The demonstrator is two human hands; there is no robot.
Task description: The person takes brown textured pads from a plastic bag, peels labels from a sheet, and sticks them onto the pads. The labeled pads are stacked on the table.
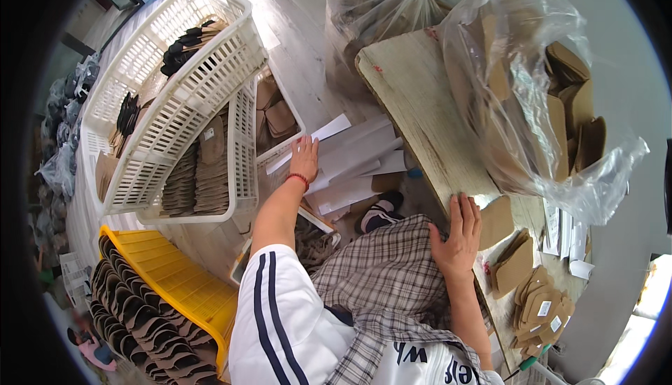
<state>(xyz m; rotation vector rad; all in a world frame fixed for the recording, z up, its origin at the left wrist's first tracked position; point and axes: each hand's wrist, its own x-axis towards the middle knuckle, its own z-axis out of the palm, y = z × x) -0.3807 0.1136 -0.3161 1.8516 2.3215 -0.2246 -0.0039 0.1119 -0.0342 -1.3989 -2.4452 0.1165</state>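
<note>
My left hand [304, 157], with a red bead bracelet at the wrist, reaches forward to the near corner of a white crate [302, 120]. Its fingers are stretched out at the rim; whether they press on it I cannot tell. Inside that crate lie brown flat pieces [280, 119]. My right hand [458, 238] rests at the edge of a worn wooden table [413, 84], fingers extended and thumb apart, holding nothing. Beside it on the tabletop are a brown rounded piece [495, 222], a small stack of brown pieces [512, 264] and several labelled bundles [542, 308].
White plastic baskets [189, 94] with stacked dark and brown pieces stand at the left. A yellow crate [168, 273] holds curved brown pieces. White paper sheets [357, 150] lie on the floor. Clear plastic bags [518, 91] of brown pieces are on and behind the table.
</note>
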